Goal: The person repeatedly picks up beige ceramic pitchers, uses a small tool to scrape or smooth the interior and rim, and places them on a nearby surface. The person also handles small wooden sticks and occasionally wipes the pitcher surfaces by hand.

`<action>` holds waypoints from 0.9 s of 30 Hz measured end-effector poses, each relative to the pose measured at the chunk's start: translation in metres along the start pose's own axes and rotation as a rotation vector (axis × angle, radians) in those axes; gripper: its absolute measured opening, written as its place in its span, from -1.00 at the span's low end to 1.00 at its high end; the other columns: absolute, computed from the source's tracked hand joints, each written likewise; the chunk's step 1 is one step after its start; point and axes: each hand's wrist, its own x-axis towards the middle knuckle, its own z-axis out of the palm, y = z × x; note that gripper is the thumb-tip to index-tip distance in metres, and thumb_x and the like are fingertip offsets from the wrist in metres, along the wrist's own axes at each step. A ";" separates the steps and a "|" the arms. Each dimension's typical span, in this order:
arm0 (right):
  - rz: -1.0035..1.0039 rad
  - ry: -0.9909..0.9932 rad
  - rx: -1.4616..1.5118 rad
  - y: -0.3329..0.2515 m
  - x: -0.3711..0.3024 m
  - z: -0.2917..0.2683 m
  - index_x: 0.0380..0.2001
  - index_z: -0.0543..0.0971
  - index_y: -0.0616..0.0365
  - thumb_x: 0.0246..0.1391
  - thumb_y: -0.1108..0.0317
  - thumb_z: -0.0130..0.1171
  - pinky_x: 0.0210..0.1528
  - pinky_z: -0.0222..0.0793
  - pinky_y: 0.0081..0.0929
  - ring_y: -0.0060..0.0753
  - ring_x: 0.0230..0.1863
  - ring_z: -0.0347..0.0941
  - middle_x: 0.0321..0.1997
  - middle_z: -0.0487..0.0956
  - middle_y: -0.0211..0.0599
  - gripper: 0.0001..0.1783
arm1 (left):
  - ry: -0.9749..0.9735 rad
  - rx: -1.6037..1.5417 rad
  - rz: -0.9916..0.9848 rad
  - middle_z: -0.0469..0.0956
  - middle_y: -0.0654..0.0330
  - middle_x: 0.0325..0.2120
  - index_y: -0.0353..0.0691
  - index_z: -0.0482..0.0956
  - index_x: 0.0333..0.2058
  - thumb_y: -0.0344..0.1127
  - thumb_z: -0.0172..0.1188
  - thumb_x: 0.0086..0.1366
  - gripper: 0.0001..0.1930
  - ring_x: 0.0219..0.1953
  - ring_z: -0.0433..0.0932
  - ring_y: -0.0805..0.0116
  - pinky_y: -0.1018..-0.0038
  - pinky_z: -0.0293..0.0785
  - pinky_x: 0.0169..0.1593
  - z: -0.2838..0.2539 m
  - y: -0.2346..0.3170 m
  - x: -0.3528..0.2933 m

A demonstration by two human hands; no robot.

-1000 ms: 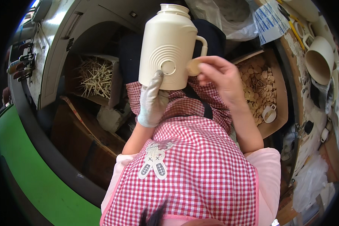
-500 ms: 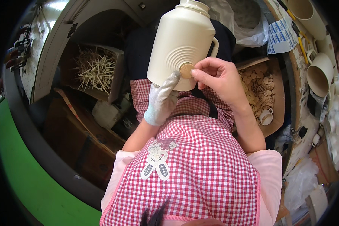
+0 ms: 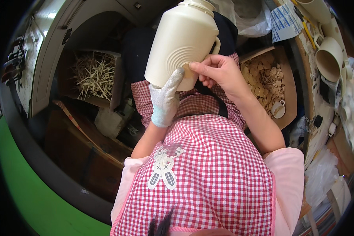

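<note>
A cream plastic jug point(image 3: 173, 43), with a wide threaded neck, a side handle and raised concentric rings low on its wall, lies tilted over my lap. My left hand point(image 3: 166, 96), in a pale grey glove, is closed around its lower end, thumb up on the wall beside the rings. Bare, my right hand point(image 3: 220, 74) pinches with thumb and forefinger at the edge of a small tan round disc point(image 3: 188, 74). The disc lies against the jug at the centre of the rings and is partly covered by my fingers.
To the right, an open cardboard box point(image 3: 290, 84) holds many tan discs and a small white cup point(image 3: 278, 109). Another box point(image 3: 118, 80) on the left is full of thin pale strips. Cream jug bodies point(image 3: 329, 59) and a blue-and-white printed sheet point(image 3: 285, 23) line the right-hand bench.
The disc, which showed nearly whole before, now sits more under my right fingers at the rings. Jug and hands have shifted slightly left in view.
</note>
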 end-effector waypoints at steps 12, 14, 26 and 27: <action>-0.349 0.309 -0.234 0.017 0.022 0.033 -0.51 0.39 0.03 -0.12 0.08 0.68 -0.43 0.27 -0.71 -0.75 -0.48 0.24 -0.54 0.36 -0.65 -0.43 | -0.166 0.209 0.307 0.57 0.07 0.17 -0.31 0.54 0.18 -0.75 0.23 0.28 -0.51 0.21 0.57 0.24 0.36 0.48 0.30 -0.043 -0.004 0.016; -0.402 0.242 -0.198 0.014 0.017 0.027 -0.51 0.39 0.04 -0.08 0.12 0.66 -0.44 0.27 -0.70 -0.76 -0.49 0.25 -0.54 0.36 -0.65 -0.46 | -0.143 -0.074 0.087 0.57 0.11 0.14 -0.31 0.53 0.19 -0.66 0.26 0.32 -0.54 0.19 0.56 0.30 0.40 0.49 0.27 -0.036 0.002 0.012; -0.547 0.168 -0.404 0.013 0.028 -0.002 -0.30 0.53 0.15 0.08 0.27 0.53 -0.26 0.42 -0.61 -0.68 -0.33 0.44 -0.38 0.54 -0.53 -0.66 | 0.208 0.380 0.402 0.69 0.16 -0.08 -0.41 0.63 0.06 -0.50 0.45 0.25 -0.60 -0.10 0.64 0.42 0.44 0.58 0.02 0.008 -0.001 0.027; -0.632 0.098 -0.404 0.004 0.023 -0.013 -0.24 0.56 0.17 0.10 0.28 0.51 -0.23 0.44 -0.61 -0.67 -0.29 0.49 -0.33 0.59 -0.50 -0.69 | 0.257 0.392 0.384 0.69 0.15 -0.09 -0.42 0.63 0.05 -0.49 0.45 0.26 -0.61 -0.11 0.64 0.42 0.44 0.59 0.02 0.009 0.000 0.029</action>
